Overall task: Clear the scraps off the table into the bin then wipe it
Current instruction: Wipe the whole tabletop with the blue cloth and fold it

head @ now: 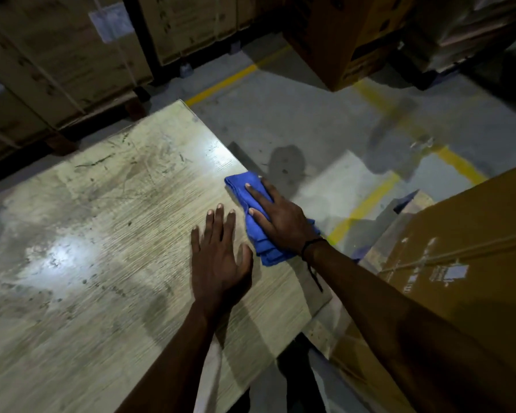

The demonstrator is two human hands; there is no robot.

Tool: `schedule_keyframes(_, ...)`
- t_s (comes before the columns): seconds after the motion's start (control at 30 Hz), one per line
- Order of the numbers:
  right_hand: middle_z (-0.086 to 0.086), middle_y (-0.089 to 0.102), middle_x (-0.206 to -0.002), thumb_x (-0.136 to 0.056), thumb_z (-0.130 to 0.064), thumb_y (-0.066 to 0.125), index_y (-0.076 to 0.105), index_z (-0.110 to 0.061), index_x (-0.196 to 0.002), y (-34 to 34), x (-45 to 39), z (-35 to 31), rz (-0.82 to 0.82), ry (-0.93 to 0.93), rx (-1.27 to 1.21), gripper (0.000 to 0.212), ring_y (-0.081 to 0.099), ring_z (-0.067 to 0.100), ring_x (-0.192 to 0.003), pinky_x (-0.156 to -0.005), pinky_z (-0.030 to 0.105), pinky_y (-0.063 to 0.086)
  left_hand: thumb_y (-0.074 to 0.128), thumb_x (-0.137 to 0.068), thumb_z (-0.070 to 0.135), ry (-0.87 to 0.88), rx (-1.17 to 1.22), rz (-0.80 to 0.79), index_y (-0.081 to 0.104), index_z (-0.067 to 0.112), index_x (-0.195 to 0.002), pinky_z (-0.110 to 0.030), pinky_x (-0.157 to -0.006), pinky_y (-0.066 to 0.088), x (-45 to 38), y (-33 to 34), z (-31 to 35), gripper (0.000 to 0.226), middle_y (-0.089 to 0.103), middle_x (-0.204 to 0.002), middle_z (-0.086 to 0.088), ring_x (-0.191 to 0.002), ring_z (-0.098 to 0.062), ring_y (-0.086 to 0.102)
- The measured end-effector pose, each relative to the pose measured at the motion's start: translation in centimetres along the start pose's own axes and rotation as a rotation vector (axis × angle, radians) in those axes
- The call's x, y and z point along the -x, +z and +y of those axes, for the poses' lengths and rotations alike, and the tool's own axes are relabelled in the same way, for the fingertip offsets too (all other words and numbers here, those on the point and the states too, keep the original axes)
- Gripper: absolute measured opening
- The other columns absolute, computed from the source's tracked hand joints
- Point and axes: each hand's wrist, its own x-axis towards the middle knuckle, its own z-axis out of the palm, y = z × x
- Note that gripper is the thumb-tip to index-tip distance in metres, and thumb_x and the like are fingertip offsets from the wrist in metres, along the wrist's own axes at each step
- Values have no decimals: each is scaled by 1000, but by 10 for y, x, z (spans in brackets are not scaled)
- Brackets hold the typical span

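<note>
A pale wood-grain table (pixel 108 234) fills the left and middle of the head view, its top scratched and smudged. No scraps show on it. A folded blue cloth (pixel 258 234) lies at the table's right edge. My right hand (pixel 276 217) presses flat on top of the cloth, fingers spread. My left hand (pixel 218 257) rests flat on the bare tabletop just left of the cloth, fingers apart, holding nothing. No bin is in view.
A large brown cardboard box (pixel 459 254) stands close to the right of the table. Stacked cartons (pixel 57 61) on pallets line the far side. Grey concrete floor (pixel 325 120) with yellow lines lies beyond the table's right edge.
</note>
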Motion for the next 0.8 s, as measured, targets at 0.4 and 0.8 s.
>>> schedule_keyframes(0.4, 1, 10, -175, -108, -55, 35, 24, -29, -165, 10, 37, -5, -1, -135, 169, 63, 21, 40, -156, -120, 57, 32, 27, -104, 61, -145, -43, -8, 11, 29, -169, -56, -130, 2, -55, -7, -30, 74, 1, -178, -3, -164, -28, 0)
schedule_keyframes(0.8, 4, 20, -173, -105, -55, 26, 36, -29, -161, 26, -80, -32, -25, -157, 157, 63, 27, 51, -150, -114, 60, 36, 25, -102, 59, -325, -73, 124, 25, 24, -167, -57, -129, 10, -162, -33, -97, 74, 14, -176, -9, -162, -34, 11)
